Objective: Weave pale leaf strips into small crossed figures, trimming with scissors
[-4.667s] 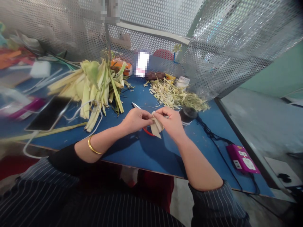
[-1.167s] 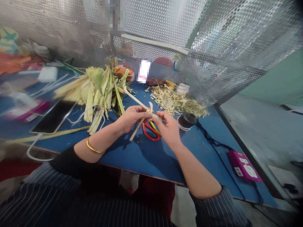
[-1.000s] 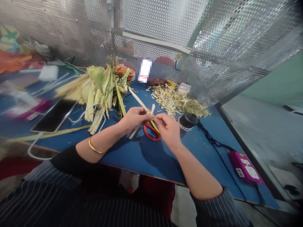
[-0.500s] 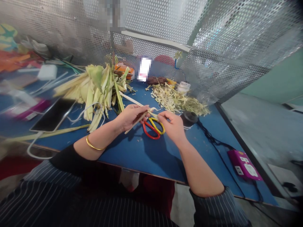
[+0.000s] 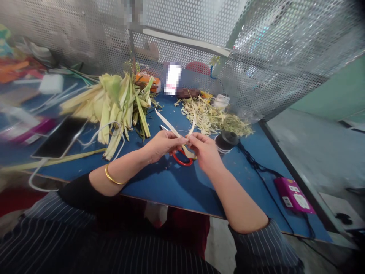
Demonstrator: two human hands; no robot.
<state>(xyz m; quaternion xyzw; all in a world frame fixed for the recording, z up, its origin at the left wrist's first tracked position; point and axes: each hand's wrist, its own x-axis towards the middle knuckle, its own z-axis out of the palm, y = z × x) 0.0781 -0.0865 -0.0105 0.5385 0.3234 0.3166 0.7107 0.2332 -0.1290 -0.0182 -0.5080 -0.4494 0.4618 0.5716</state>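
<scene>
My left hand point(image 5: 165, 146) pinches a pale corn husk strip point(image 5: 169, 124), whose long end points up and away to the left. Fingertip to fingertip with it, my right hand point(image 5: 206, 153) is closed on the husk too, and a second narrow end point(image 5: 194, 122) rises between the hands. A wider piece of husk curls down below the fingers. Under the hands lie scissors point(image 5: 183, 162) with a red loop showing; their other handle is mostly covered. Just right of my right hand stands a black spool point(image 5: 227, 140) with white thread around its lower part.
A heap of corn husks point(image 5: 110, 108) lies at left, a pile of husk scraps point(image 5: 211, 116) at the back right. A phone point(image 5: 59, 137) with a white cable is on the left. A purple box point(image 5: 295, 196) and black cords are at right. A perforated screen point(image 5: 185, 45) borders the table.
My hands have come together, and the husk strip is now bent, with its second end standing up between them. The yellow scissor handle has become mostly covered. The view has shifted slightly.
</scene>
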